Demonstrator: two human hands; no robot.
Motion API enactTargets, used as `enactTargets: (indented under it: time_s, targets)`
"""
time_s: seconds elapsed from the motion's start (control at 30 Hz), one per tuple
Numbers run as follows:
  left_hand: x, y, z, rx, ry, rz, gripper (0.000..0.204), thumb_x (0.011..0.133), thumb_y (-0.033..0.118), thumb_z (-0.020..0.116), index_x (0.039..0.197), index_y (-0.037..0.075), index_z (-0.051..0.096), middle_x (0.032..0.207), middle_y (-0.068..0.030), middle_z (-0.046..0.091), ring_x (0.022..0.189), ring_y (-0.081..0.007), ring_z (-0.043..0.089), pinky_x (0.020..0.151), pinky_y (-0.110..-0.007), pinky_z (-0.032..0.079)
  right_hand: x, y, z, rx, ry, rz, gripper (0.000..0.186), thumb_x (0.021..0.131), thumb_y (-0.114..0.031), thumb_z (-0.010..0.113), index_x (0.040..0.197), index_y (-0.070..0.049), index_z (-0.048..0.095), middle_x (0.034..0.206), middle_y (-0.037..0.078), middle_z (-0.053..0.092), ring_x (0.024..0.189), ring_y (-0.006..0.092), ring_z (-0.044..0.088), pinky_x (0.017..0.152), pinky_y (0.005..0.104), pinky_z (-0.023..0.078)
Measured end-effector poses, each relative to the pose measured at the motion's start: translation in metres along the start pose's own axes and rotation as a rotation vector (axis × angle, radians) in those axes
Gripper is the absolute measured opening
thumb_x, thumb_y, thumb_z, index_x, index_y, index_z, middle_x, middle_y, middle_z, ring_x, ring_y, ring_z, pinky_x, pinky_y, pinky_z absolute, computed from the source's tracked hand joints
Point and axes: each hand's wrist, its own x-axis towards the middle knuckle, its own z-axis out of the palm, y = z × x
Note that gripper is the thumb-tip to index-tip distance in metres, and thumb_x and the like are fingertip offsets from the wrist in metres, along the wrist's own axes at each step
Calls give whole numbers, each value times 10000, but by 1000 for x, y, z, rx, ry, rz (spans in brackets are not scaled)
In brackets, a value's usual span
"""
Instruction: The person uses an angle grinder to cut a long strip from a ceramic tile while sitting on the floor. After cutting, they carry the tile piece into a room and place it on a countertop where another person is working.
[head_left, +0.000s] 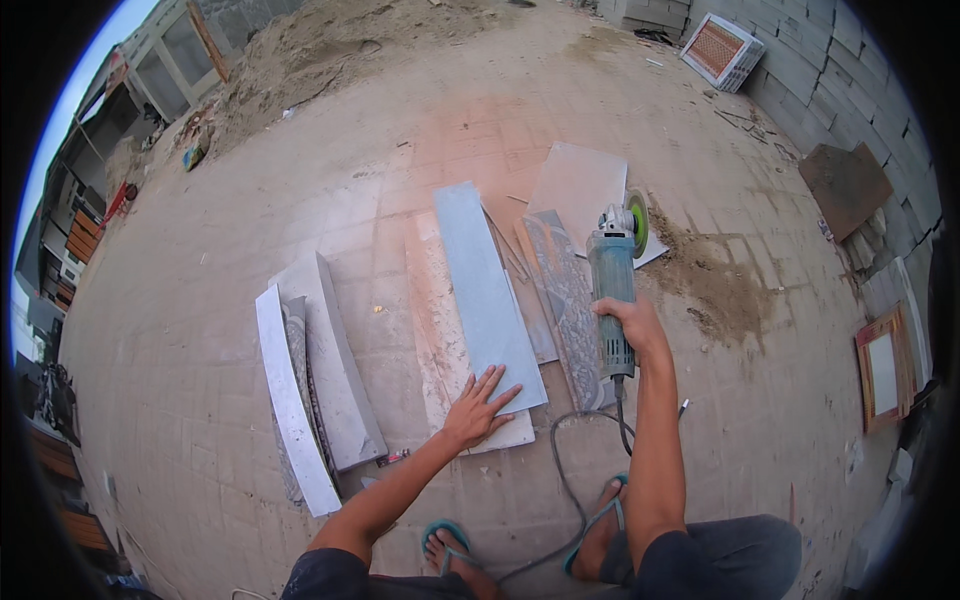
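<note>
- Dark trouser knee (745, 555), low at the right;
- right hand (637, 328), closed around the angle grinder (612, 275); a firm wrist should keep its disc (639, 223) steady, with the power cord (620, 405) best kept behind;
- left hand (480, 408), fingers spread, laid over the near end of the blue-grey strip (490, 300), clasping nothing; flat pressure should stop slipping, fingertips well apart from the disc;
- the strip itself, lying on a pale dusty board (432, 330); level support would help;
- pale square tile (580, 180), farther off.
</note>
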Motion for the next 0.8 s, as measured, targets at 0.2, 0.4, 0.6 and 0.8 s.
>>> enactTargets:
  time_s: [0.2,0.4,0.6,0.8]
  targets:
    - [54,-61,-9,128,4,-125,634,954,564,448,1520,309,318,1614,-131,174,1494,-305,157,1192,-526,205,10,13,3,-38,9,-35,435,669,-230,739,1004,28,641,847,76,638,724,164,586,676,307,469]
    - [68,-63,-11,21,-26,-278,657,956,583,436,1525,282,305,1624,-125,135,1502,-293,125,1196,-560,154,12,25,11,-72,-24,31,379,678,-232,730,959,5,638,824,61,624,709,163,577,664,312,466]
    - [136,-28,-19,-195,55,-798,845,858,668,544,1358,-3,429,1536,-272,229,1458,-401,169,1117,-686,141,13,25,23,-71,-28,57,391,670,-187,741,996,10,655,863,77,654,747,172,605,716,309,480]
    - [179,-11,-5,-113,171,-1118,1037,671,674,728,1335,-43,384,1443,-365,261,1381,-467,227,1089,-663,174,12,24,16,-13,-18,78,428,674,-182,745,1037,23,647,867,77,652,747,178,610,707,316,491]
